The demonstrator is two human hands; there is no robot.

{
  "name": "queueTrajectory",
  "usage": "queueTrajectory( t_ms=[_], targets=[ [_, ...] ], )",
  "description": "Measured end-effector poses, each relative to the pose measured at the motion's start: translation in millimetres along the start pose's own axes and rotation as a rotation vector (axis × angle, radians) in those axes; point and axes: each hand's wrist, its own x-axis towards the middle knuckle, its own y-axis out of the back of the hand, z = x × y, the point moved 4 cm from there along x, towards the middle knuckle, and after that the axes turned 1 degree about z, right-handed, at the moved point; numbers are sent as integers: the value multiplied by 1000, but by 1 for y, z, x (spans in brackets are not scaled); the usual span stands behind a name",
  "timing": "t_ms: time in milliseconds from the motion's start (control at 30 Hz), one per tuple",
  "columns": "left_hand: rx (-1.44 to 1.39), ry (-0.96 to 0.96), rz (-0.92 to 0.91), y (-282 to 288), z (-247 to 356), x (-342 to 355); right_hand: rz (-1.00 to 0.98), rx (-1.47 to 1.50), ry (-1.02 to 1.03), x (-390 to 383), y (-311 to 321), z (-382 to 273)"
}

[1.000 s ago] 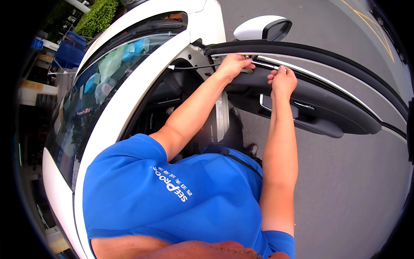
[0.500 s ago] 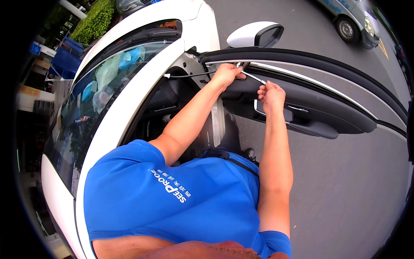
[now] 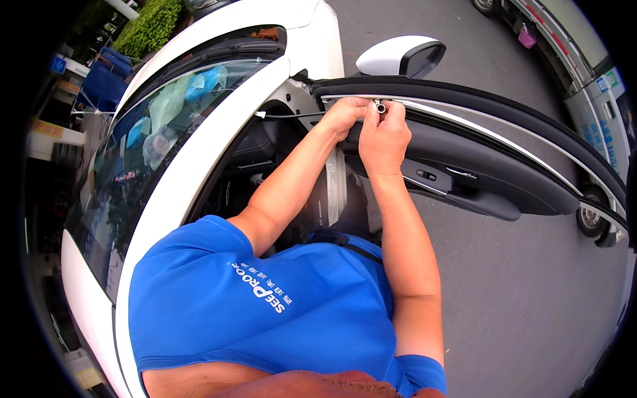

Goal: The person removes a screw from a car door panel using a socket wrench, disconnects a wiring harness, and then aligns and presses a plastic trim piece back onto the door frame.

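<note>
Watching from the head camera's view, I see that the right hand [image 3: 385, 139] has come in close against the left hand [image 3: 346, 116]; half a second ago the two were apart, with a slim metal tool [image 3: 379, 107] stretched between them. Now the tool is turned nearly end-on, its round, dark-centred tip showing above the knuckles, at the front end of the bright trim strip [image 3: 458, 118] along the open car door [image 3: 494, 182]. I'd judge that this gathers the handwork into one spot rather than spreading it along the sill. The right fingers and thumb are closed around the tool; the left fingers are bent and reach in right beside it, but I cannot tell whether they pinch anything. Whether the tool touches the door is hidden too. As for writing, pale lettering [image 3: 260, 286] runs across the front of the blue shirt [image 3: 312, 305], and the grey vehicle [image 3: 590, 96] off to the right carries blue characters [image 3: 595, 140] and a small green-edged sticker [image 3: 606, 80]. Over on the left, a yellow sign [image 3: 46, 128] has red marks too small to make out.
</note>
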Motion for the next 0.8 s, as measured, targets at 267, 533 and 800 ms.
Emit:
queueTrajectory(
  t_ms=[267, 533, 800],
  targets=[
    [-2, -103, 16, -12, 7, -9, 66, 332, -283, 23, 2, 28],
    [176, -79, 179, -27, 4, -6, 35, 426, -310, 14, 11, 33],
    [192, -107, 179, -21, -1, -4, -96, 512, -962, 25, 23, 136]
  ],
)
